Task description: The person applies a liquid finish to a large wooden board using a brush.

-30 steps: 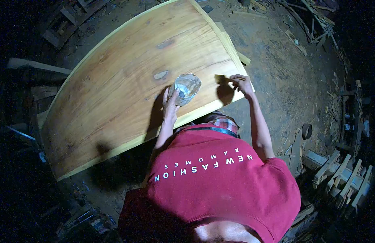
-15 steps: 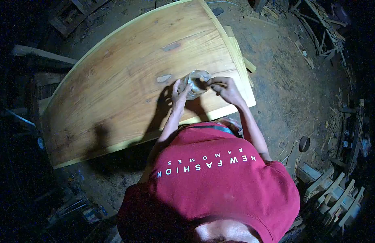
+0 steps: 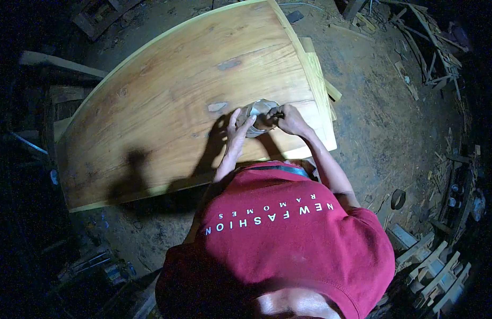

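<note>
A grey, stained round container (image 3: 253, 131) stands on or just above the curved wooden panel (image 3: 166, 122), near its right front edge. My left hand (image 3: 237, 139) is closed around the container's left side, thumb near the rim. Over the opposite rim, my right hand (image 3: 293, 121) is closed with its fingers bunched at the opening. Something slim and dark seems to be in those fingers, but its kind does not show. Inside the container is brownish material that I cannot identify.
Two greyish patches mark the panel, one of them a pale patch (image 3: 218, 107) left of the container. Wooden boards (image 3: 310, 48) stick out under its right edge. Slatted wood pieces (image 3: 436, 271) lie at the lower right, and a dark ring (image 3: 398, 199) is on the dirt floor.
My right hand has turned and its fingers have come in closer over the container's opening. The container sits slightly lower in view, with my left hand still around it.
</note>
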A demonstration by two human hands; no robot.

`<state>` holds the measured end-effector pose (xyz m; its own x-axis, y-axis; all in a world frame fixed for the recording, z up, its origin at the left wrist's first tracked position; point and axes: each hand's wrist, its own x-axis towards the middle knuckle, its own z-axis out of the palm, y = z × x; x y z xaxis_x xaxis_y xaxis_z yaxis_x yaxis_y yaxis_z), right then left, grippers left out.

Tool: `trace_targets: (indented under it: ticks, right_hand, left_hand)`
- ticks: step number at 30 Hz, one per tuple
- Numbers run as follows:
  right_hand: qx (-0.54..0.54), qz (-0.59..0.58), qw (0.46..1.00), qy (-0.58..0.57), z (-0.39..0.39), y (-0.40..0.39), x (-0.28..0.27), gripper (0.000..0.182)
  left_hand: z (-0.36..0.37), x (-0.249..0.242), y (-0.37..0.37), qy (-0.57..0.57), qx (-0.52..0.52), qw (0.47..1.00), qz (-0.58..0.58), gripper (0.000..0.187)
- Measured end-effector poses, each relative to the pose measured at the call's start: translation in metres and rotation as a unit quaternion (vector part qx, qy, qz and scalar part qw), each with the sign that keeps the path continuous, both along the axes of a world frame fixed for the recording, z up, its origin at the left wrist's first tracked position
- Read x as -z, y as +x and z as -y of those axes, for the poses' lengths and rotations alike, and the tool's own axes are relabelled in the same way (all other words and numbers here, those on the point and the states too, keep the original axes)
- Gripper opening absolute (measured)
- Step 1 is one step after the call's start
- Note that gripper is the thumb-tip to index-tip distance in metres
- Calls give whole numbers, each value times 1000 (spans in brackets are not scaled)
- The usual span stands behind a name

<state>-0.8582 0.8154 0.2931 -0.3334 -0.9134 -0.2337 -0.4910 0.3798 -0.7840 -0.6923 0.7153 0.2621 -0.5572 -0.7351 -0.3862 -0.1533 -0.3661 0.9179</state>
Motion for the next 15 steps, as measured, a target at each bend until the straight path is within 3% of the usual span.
trace_targets:
  ticks: [1,2,4,5,6,8,10,11,12,14,15]
  right_hand:
    - [1,-86,996,-29,-2,0,-4,16]
    - [2,-85,996,-28,-2,-1,-5,16]
    - [30,18,991,-131,-1,-3,-8,16]
    - [51,113,981,-147,-3,-4,-10,16]
    - [50,115,981,-146,-7,-9,-20,16]
    - [148,191,962,-129,-20,-22,-41,16]
    - [199,80,965,-151,-30,-44,-18,17]
    - [211,-86,958,-172,-34,-54,-1,15]
    - [212,-236,941,-120,-36,-57,0,12]
    - [189,-363,911,45,-37,-58,16,11]
    - [154,-370,915,41,-37,-71,68,13]
  left_hand:
    - [1,3,-2,16,0,1000,-14,78]
    - [1,5,-3,16,1,1000,-13,78]
    - [2,-3,-8,-20,9,1000,-1,79]
    - [3,-7,-9,-20,9,1000,1,79]
    - [3,-11,-11,-25,-19,1000,5,80]
    - [5,-7,-9,-29,-47,998,11,81]
    - [12,7,-3,-41,-80,996,14,82]
    - [12,3,0,-34,-80,996,22,83]
    - [12,3,1,-33,-81,996,22,83]
    - [11,3,3,-23,-94,995,17,82]
    - [11,2,3,-23,-97,995,16,82]
